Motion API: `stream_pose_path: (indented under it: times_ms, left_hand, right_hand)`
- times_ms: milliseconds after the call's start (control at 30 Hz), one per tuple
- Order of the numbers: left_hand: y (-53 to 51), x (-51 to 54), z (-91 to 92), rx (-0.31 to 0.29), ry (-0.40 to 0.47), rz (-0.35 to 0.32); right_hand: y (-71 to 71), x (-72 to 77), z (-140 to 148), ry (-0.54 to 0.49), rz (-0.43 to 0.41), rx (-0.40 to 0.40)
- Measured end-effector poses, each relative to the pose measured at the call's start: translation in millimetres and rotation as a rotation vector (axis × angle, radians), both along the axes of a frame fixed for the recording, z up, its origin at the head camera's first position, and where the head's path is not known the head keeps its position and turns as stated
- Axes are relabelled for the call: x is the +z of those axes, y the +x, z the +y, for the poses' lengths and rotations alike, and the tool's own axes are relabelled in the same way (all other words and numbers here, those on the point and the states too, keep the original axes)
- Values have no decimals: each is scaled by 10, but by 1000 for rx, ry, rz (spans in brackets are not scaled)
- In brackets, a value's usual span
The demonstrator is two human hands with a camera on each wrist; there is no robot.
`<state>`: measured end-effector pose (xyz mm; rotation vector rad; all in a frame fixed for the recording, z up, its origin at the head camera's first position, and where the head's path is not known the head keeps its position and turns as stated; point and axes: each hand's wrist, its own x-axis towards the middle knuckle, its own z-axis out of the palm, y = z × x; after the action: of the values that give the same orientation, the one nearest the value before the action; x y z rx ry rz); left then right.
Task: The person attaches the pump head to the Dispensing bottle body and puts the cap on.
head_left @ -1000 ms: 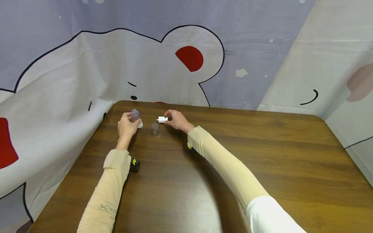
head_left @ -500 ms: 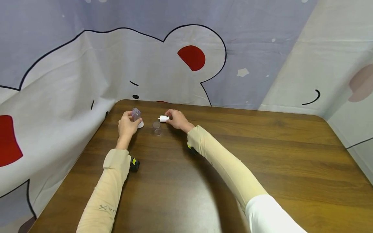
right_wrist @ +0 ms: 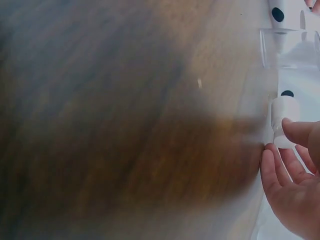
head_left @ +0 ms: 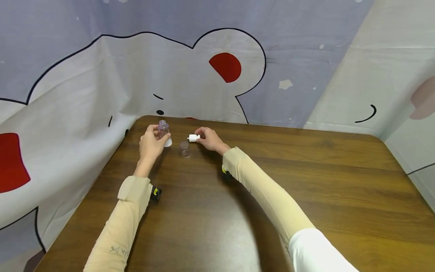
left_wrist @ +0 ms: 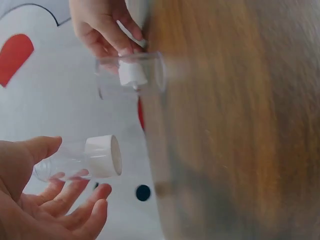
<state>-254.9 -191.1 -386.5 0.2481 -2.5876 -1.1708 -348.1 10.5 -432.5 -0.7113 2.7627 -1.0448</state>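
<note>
My left hand (head_left: 150,144) holds a small clear bottle (head_left: 164,130) between thumb and fingers; its open neck points up. In the left wrist view the bottle's white base (left_wrist: 103,156) hangs off the table. My right hand (head_left: 210,139) pinches a white pump top (head_left: 194,138) that lies on its side, its thin tip toward the bottle. The right wrist view shows the thumb and fingers around the white pump top (right_wrist: 284,120). Between the hands a clear cylindrical cap (head_left: 185,149) stands on the table.
The brown wooden table (head_left: 217,211) spreads under both arms. Behind it and to the left hangs a printed curtain (head_left: 163,71). A black wrist camera (head_left: 156,193) sits at the left cuff.
My left hand has raised the bottle a little off the table. My right hand keeps its pinch on the pump top, nearly in place. The head view has shifted slightly.
</note>
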Motion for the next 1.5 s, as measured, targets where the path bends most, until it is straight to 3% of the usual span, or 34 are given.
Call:
stream_pose_path:
  times_ms: [267,433,867,1267,1500]
  left_hand:
    - [133,117,149,-69,4,13]
    - [217,139,217,-124,-9,18]
    - [378,60,293,-201,-61,32]
    - [476,-17,310,-290,-130,-9]
    - [516,-47,347,-321,-167,-22]
  right_hand:
    - [86,16,123,-108,-61,-25]
    - [151,29,222,-169,-81,-28]
    - [357,166,401,-263,-37,-38]
    - [598,298,532,-335,-6,51]
    - [733,419,616,-367,27,64]
